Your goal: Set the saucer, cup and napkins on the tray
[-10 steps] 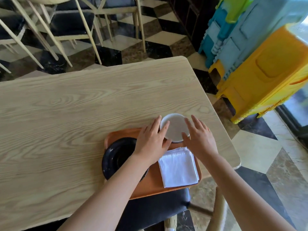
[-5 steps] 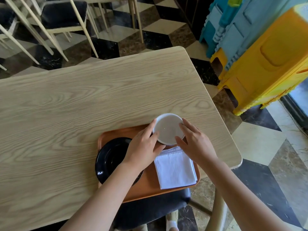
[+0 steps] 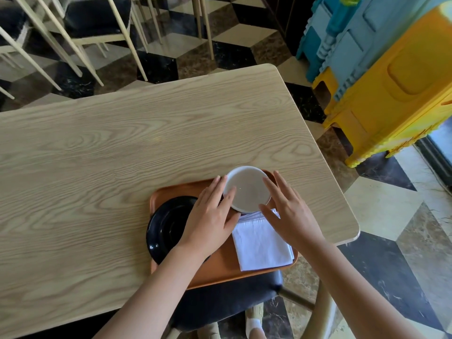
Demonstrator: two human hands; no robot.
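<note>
A long table (image 3: 122, 148) of pale wood fills most of the room here, and the floor (image 3: 396, 216) under it is shiny stone in black, cream and brown blocks. Chairs (image 3: 93, 23) with thin pale legs and dark seats stand on the far side, and big plastic bins (image 3: 391, 69) in yellow and blue are stacked at the far right. An orange tray (image 3: 217, 267) sits at the near edge of the table, and its near side sticks out a little over a dark chair seat (image 3: 227, 302). On the tray's left part lies a black saucer (image 3: 166, 226). On its right part lies a pile of white napkins (image 3: 261, 243). The white cup (image 3: 247, 189) is at the far right corner of the tray, and its near edge sits over the far edge of the napkins. The left hand (image 3: 208, 221) has its fingers spread and touches the cup's left side. The right hand (image 3: 288, 214) has its fingers spread too, touching the cup's right side. Neither hand is closed around it. I can see no words on anything.
</note>
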